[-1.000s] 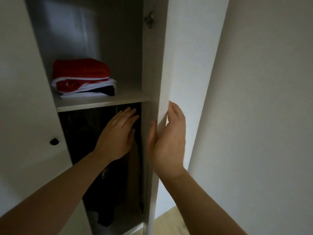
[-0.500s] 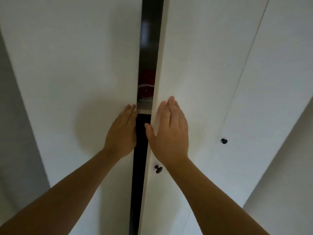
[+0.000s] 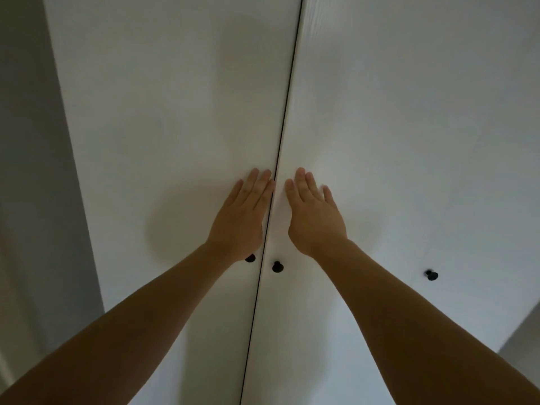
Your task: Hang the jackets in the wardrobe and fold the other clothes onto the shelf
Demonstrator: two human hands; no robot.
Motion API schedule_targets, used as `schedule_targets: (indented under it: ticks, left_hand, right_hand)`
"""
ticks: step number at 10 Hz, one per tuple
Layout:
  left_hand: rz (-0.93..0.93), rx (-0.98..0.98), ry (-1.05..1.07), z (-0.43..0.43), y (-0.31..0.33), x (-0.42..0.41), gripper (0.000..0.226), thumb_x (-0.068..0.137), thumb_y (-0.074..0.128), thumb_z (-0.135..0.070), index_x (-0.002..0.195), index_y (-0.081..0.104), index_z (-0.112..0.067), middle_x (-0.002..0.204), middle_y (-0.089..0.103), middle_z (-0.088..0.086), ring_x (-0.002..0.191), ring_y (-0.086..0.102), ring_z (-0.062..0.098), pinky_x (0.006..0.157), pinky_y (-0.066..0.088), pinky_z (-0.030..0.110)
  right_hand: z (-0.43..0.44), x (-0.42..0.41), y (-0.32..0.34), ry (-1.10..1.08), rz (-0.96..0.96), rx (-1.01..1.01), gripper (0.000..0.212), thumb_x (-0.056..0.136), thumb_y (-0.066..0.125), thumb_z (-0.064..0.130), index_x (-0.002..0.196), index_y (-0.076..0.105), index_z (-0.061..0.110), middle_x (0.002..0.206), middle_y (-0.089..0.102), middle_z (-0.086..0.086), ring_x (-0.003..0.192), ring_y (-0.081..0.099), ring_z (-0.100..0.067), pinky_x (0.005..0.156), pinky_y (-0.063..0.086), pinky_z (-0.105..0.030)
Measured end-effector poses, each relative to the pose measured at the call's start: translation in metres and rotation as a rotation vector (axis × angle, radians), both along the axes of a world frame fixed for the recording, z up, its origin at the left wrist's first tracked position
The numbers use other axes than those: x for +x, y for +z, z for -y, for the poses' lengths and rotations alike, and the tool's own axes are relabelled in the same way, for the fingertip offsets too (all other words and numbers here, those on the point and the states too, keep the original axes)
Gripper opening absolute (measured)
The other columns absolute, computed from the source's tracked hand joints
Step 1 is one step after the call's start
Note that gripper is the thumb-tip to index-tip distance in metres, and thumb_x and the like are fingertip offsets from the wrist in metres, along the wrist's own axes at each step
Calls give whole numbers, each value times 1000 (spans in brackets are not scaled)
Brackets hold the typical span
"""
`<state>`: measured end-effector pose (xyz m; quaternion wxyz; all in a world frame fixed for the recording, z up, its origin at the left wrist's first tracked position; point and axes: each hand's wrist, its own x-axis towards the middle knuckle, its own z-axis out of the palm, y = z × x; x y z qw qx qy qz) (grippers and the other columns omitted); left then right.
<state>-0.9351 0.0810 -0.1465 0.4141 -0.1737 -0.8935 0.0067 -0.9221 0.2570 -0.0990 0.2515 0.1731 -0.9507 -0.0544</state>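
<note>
Over the last half second the two doors of the wardrobe (image 3: 438, 83) had swung together. The dark gap between them, through which the red folded clothes on the shelf had shown, had narrowed to a thin black seam (image 3: 287, 92) running from top to bottom.

In the head view, the left hand (image 3: 241, 219) lay flat against the left door (image 3: 163, 135), fingers straight and close together, with the fingertips just beside the seam. The right hand (image 3: 314, 219) lay flat against the right door (image 3: 388, 118) in the same way. Its fingers were straight and slightly spread, and its thumb side was nearest the seam. Neither hand held anything; both palms pressed on the white panels, one on each side of the seam, near each other but apart. Both bare forearms reached up from the lower corners of the view.

Below the left wrist a dark left knob (image 3: 250, 258) showed only in part, hidden by the hand. A second dark knob (image 3: 277, 266) stood just right of the seam on the right door, below the right hand. A third knob (image 3: 431, 275) sat well apart, farther right on the white front. A grey wall (image 3: 26, 171) bordered the wardrobe on the left.

The jackets and folded clothes were out of sight behind the shut doors.
</note>
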Motion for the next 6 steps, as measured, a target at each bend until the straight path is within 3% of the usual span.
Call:
schedule_targets:
  ticks: [4, 6]
  left_hand:
    - [-7, -78, 41, -6, -5, -21, 80, 88, 37, -12, 161, 3, -9, 169, -7, 9, 155, -10, 31, 125, 10, 51]
    - [112, -93, 104, -12, 5, 4, 85, 93, 44, -15, 160, -7, -8, 167, -18, 10, 153, -21, 32, 125, 3, 52]
  right_hand:
    - [2, -22, 2, -43, 75, 34, 73, 99, 29, 14, 160, -11, 16, 164, -27, -8, 153, -23, -24, 125, -6, -49]
    - [-9, -7, 7, 54, 98, -34, 79, 99, 40, 15, 161, -5, 31, 167, -22, -1, 153, -19, -17, 124, -7, -50]
